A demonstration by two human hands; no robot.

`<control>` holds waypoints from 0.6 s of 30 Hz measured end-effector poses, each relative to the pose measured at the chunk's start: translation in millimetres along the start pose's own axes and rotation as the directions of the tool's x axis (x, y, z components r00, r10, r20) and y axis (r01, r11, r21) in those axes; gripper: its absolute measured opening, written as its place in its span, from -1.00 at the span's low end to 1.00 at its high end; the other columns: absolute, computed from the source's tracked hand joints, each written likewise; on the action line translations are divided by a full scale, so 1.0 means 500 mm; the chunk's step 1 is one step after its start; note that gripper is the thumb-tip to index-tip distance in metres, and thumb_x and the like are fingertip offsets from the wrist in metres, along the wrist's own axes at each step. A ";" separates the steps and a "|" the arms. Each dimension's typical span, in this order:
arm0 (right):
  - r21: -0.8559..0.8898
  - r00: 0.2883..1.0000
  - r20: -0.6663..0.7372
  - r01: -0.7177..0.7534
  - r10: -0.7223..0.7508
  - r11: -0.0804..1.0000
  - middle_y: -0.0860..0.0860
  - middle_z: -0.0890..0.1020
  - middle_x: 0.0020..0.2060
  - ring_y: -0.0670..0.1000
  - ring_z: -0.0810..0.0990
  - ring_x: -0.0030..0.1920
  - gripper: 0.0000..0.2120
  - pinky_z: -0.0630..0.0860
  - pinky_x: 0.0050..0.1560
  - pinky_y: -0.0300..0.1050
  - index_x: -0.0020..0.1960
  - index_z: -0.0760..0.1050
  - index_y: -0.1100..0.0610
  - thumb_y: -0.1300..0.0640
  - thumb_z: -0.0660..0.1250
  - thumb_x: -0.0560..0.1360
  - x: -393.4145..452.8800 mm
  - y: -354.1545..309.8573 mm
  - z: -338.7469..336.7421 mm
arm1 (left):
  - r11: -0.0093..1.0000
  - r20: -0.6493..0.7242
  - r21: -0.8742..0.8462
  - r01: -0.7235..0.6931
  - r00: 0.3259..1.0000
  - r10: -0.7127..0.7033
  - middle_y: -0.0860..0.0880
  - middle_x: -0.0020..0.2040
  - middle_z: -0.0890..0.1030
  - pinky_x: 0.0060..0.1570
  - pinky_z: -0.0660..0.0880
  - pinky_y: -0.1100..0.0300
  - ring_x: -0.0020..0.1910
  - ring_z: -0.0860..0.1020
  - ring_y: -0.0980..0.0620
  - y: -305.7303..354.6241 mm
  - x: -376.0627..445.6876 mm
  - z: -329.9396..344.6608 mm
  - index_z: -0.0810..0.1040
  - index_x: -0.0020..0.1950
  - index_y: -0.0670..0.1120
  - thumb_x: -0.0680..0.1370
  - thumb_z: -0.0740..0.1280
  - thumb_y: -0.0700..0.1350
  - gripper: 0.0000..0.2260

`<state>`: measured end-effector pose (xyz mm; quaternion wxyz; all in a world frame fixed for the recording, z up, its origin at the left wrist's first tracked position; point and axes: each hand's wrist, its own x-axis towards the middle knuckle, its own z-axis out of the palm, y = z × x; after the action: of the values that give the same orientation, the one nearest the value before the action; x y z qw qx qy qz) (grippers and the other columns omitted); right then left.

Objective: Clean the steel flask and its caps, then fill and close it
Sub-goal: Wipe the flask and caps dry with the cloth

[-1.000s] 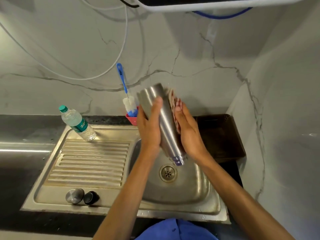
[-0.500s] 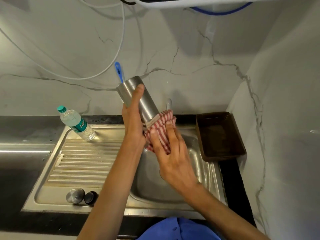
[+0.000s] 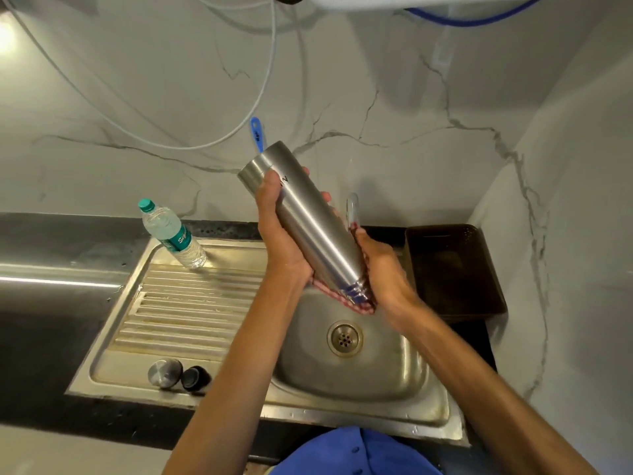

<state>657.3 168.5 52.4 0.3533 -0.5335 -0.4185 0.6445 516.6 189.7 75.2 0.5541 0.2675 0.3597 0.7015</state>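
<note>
I hold the steel flask (image 3: pixel 308 217) tilted over the sink basin (image 3: pixel 376 365), its open mouth pointing down and to the right. My left hand (image 3: pixel 279 234) grips the flask's upper body. My right hand (image 3: pixel 383 269) holds a red-and-white checked cloth (image 3: pixel 356 305) wrapped under the flask's neck end. The steel cap (image 3: pixel 164 371) and the black inner cap (image 3: pixel 195 378) lie side by side at the near edge of the ribbed drainboard (image 3: pixel 178 303).
A plastic water bottle (image 3: pixel 171 234) with a green cap stands at the drainboard's back corner. A blue bottle brush (image 3: pixel 257 133) sticks up behind the flask. A dark tray (image 3: pixel 452 269) sits right of the sink. The tap (image 3: pixel 352 205) is behind my hands.
The cloth moved from the flask's middle down to its neck end in my right hand. The flask's neck end, hidden before, shows again above the drain.
</note>
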 end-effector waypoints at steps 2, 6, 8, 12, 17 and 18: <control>0.162 0.953 0.193 -0.267 0.235 0.950 0.13 0.74 -0.19 0.12 0.72 -0.23 -0.64 0.67 -0.17 0.00 0.21 0.57 0.11 -0.11 0.12 0.72 -0.007 -0.007 -0.018 | 0.999 0.110 -0.044 -0.001 0.994 0.006 -0.05 -0.18 0.69 -0.25 0.64 0.13 -0.26 0.68 -0.01 0.007 0.004 -0.001 0.65 0.12 -0.10 0.35 0.51 0.34 -0.41; 0.168 0.798 0.425 -0.534 0.428 0.828 0.15 0.61 -0.31 0.08 0.61 -0.35 -0.51 0.59 -0.38 -0.14 0.19 0.47 0.25 -0.12 -0.01 0.70 -0.028 -0.010 -0.032 | 0.988 0.304 -0.151 0.033 0.952 0.015 -0.07 -0.09 0.63 -0.23 0.63 0.10 -0.23 0.68 -0.03 0.020 0.023 0.000 0.57 0.14 -0.17 0.38 0.55 0.28 -0.40; 0.153 0.769 0.440 -0.573 0.463 0.805 0.14 0.57 -0.30 0.07 0.58 -0.36 -0.48 0.56 -0.40 -0.17 0.20 0.47 0.27 -0.13 -0.03 0.69 -0.032 -0.004 -0.024 | 0.983 0.384 -0.163 0.083 0.923 -0.014 -0.07 -0.07 0.60 -0.21 0.62 0.09 -0.22 0.67 -0.04 0.023 0.030 -0.004 0.53 0.15 -0.18 0.36 0.57 0.26 -0.38; 0.255 0.792 0.418 -0.572 0.444 0.780 0.19 0.64 -0.24 0.11 0.64 -0.36 -0.53 0.59 -0.43 -0.13 0.29 0.47 0.25 -0.07 -0.02 0.70 -0.046 0.002 -0.003 | 0.984 0.394 -0.131 0.122 0.917 -0.062 -0.06 -0.06 0.61 -0.20 0.63 0.09 -0.21 0.67 -0.04 0.023 0.037 -0.030 0.52 0.17 -0.17 0.35 0.58 0.26 -0.36; 0.131 0.960 -0.175 0.244 -0.219 0.961 -0.12 0.75 -0.02 -0.05 0.75 -0.04 -0.68 0.73 -0.07 -0.02 0.33 0.54 -0.05 -0.09 0.09 0.76 -0.075 0.034 0.055 | 0.996 -0.058 0.029 0.088 0.995 -0.086 -0.07 -0.20 0.67 -0.24 0.63 0.08 -0.25 0.67 -0.08 0.013 0.028 -0.047 0.57 0.19 -0.14 0.31 0.56 0.27 -0.35; -0.102 0.872 -0.233 0.418 -0.430 0.903 -0.15 0.71 0.08 -0.09 0.72 0.06 -0.66 0.71 0.02 0.00 0.41 0.50 -0.07 -0.08 0.06 0.77 -0.074 0.056 0.065 | 0.994 -0.140 0.032 0.109 0.985 -0.103 -0.08 -0.21 0.67 -0.20 0.63 0.06 -0.24 0.66 -0.09 0.012 0.024 -0.043 0.56 0.22 -0.15 0.34 0.53 0.28 -0.36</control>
<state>631.9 118.5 43.8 0.5227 -0.5141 -0.4928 0.4687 493.5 196.1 67.1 0.5589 0.2096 0.4248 0.6806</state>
